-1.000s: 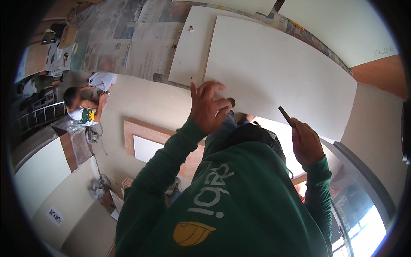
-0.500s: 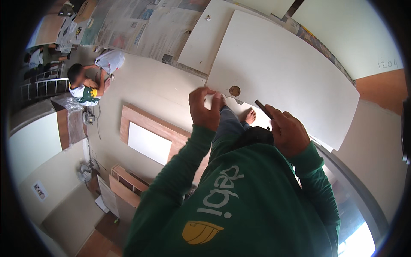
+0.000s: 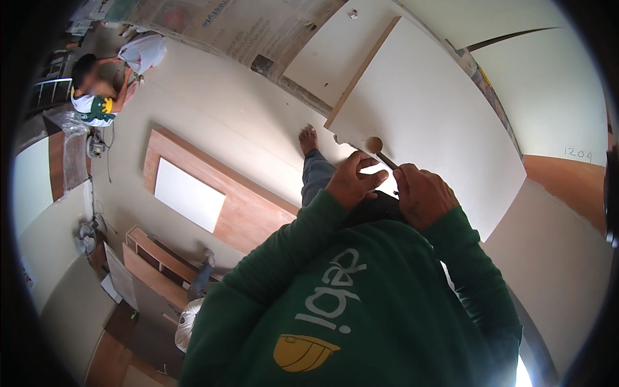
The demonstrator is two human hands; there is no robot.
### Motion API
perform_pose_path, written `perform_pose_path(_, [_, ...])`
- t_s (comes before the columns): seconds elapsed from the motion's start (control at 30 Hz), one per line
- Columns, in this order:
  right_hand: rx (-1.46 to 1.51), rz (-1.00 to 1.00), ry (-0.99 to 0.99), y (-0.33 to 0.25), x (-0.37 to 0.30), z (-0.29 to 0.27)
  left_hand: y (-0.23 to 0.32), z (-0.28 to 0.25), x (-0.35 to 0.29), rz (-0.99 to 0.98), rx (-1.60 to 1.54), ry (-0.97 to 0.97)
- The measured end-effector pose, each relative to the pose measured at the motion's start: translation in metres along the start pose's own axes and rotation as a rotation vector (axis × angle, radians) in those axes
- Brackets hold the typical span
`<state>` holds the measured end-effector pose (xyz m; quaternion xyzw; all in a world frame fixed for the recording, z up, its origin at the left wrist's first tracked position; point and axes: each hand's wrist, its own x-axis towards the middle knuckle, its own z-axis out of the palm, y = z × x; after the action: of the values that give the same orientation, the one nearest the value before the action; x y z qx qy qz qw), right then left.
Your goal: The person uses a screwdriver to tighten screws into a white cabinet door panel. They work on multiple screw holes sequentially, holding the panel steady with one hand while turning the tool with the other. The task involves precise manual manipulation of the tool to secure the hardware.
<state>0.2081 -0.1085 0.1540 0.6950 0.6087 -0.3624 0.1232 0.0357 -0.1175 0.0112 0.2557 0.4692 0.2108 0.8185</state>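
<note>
I see the right hand (image 3: pixel 423 197) wrapped around a dark bar (image 3: pixel 387 160) by a hole (image 3: pixel 373 144) in the white board (image 3: pixel 445 129); the left hand (image 3: pixel 351 184) is half-curled, contents unclear. A loose grip could let the bar scratch the board.

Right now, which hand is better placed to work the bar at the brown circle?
Probably the right hand: it holds the bar, whose tip appears at or near the brown circle on the panel. The left hand is close by, thumb and fingers apart, nothing visible in it.
</note>
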Motion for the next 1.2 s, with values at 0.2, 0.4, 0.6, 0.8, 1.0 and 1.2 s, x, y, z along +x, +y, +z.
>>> perform_pose_path(0.2, [0.194,0.026,0.026,0.014,0.025,0.017,0.012,-0.001,0.005,-0.027,-0.108,-0.051])
perform_pose_path(0.4, [0.063,-0.249,-0.045,0.019,0.036,0.023,0.02,-0.007,0.007,-0.146,-0.184,-0.139])
perform_pose_path(0.6, [0.194,0.14,-0.219,-0.011,0.034,0.008,0.017,-0.023,0.007,-0.17,-0.218,-0.236])
perform_pose_path(0.8, [0.05,0.264,-0.377,-0.028,0.042,-0.011,0.036,-0.013,0.007,-0.218,-0.23,-0.16])
perform_pose_path(1.0, [-0.124,0.188,-0.287,-0.024,0.044,-0.011,0.039,-0.01,0.012,-0.225,-0.243,-0.094])
perform_pose_path(1.2, [-0.28,0.216,-0.366,-0.045,0.054,-0.037,0.025,-0.011,0.023,-0.216,-0.169,-0.065])
